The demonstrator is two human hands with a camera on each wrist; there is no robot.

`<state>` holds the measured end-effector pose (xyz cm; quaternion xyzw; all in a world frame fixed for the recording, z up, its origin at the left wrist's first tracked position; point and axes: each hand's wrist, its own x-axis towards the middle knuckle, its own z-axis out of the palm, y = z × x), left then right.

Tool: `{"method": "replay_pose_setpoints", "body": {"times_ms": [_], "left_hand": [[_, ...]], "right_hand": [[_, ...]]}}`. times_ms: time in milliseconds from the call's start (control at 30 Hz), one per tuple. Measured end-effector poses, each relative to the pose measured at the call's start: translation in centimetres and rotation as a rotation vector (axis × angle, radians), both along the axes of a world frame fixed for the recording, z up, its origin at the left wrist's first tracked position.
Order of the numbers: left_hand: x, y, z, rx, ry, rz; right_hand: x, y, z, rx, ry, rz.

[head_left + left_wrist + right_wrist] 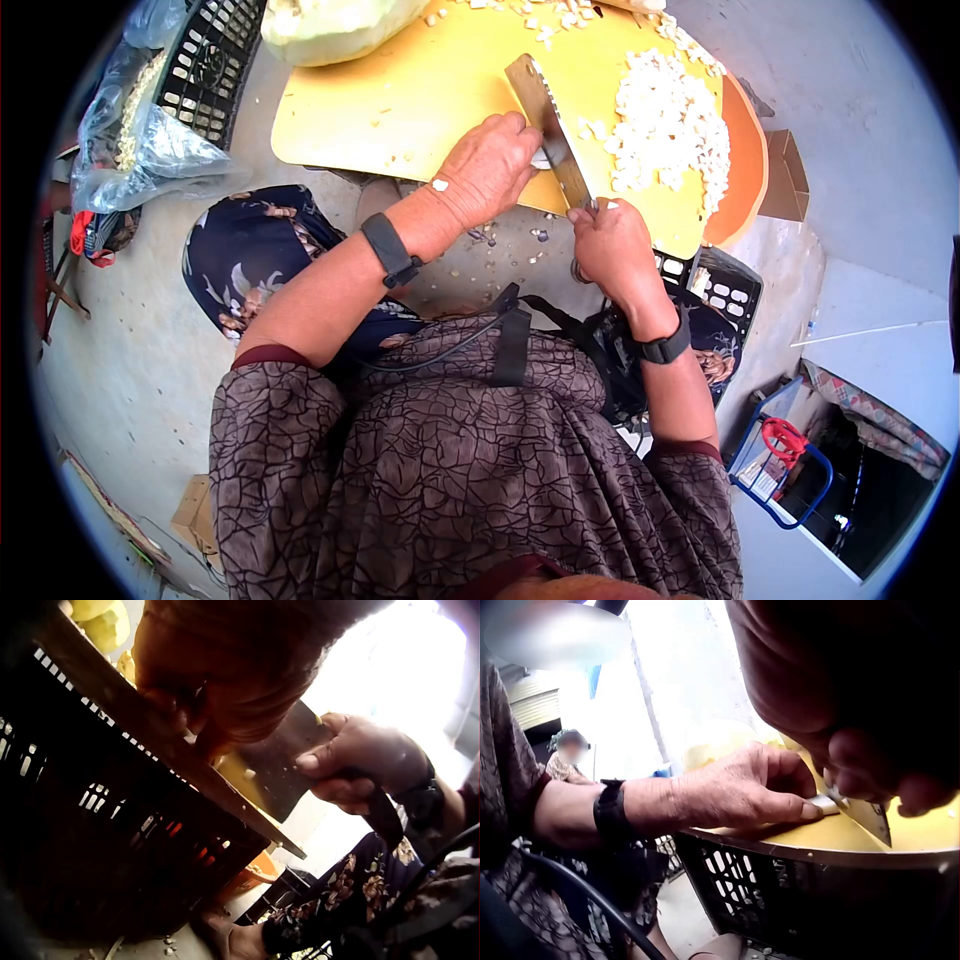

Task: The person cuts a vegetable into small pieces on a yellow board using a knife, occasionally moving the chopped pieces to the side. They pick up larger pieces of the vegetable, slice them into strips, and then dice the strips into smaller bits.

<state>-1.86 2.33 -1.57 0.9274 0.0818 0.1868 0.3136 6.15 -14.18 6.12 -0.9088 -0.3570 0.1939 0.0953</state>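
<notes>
On the yellow cutting board (400, 110), my left hand (490, 165) pinches a small white piece (541, 159), its fingertips close beside the blade. In the right wrist view the thumb presses the near side of that white piece (825, 804). My right hand (615, 250) grips the handle of a broad kitchen knife (548, 120), whose blade slants away across the board with small bits stuck on it. To the right of the blade lies a heap of white diced pieces (660, 120). A large pale peeled gourd (340, 28) rests at the board's far left.
An orange basin (748, 170) shows under the board's right edge. The board lies over a black plastic crate (742, 885). Another black crate (210, 70) and a clear plastic bag (170, 150) stand at left. A cardboard box (787, 175) sits right; another person (570, 757) is in the background.
</notes>
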Motion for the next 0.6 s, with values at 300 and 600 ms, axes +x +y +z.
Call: {"method": "replay_pose_setpoints", "body": {"times_ms": [300, 600], "left_hand": [[-0.8, 0.9, 0.3, -0.069, 0.012, 0.012], [-1.1, 0.5, 0.1, -0.028, 0.018, 0.015]], "right_hand": [[0.8, 0.2, 1.1, 0.214, 0.264, -0.354], [-1.1, -1.0, 1.8, 0.096, 0.291, -0.245]]}}
